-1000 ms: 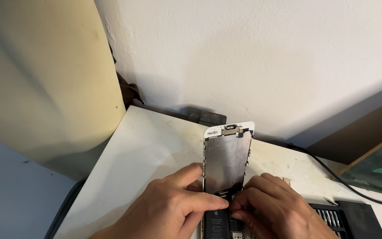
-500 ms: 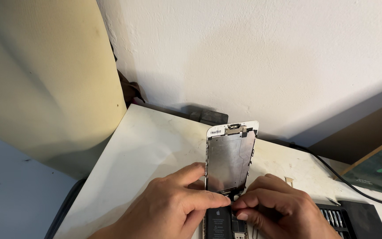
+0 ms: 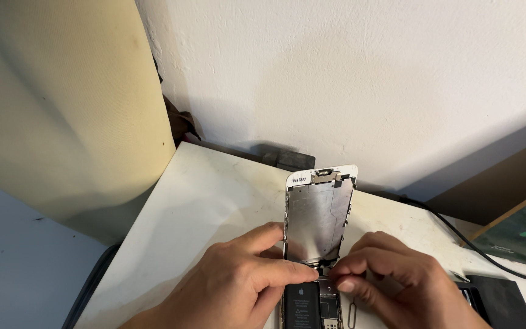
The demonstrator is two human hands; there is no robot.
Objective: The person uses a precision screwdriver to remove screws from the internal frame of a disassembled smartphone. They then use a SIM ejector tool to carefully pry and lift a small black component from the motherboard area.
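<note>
An opened phone lies on a white table (image 3: 208, 201). Its screen panel (image 3: 319, 213) stands upright, metal backplate facing me, hinged at the lower end to the phone body (image 3: 309, 304), where a black battery and circuit parts show. My left hand (image 3: 238, 286) rests at the panel's base, thumb and index finger pressed on the joint between panel and body. My right hand (image 3: 397, 280) meets it from the right, fingertips pinching at the same joint. Whether a small part is held there is hidden by the fingers.
A thin metal pin tool (image 3: 352, 315) lies just right of the phone body. A black cable (image 3: 458, 234) runs along the table's back right. A dark tray (image 3: 506, 304) sits at the right edge. A beige panel (image 3: 62, 109) stands to the left, a dark object (image 3: 284, 159) against the wall.
The view has shifted slightly, showing more of the phone body. Both hands stay at the panel's base, with the fingertips drawn closer together at the joint.
</note>
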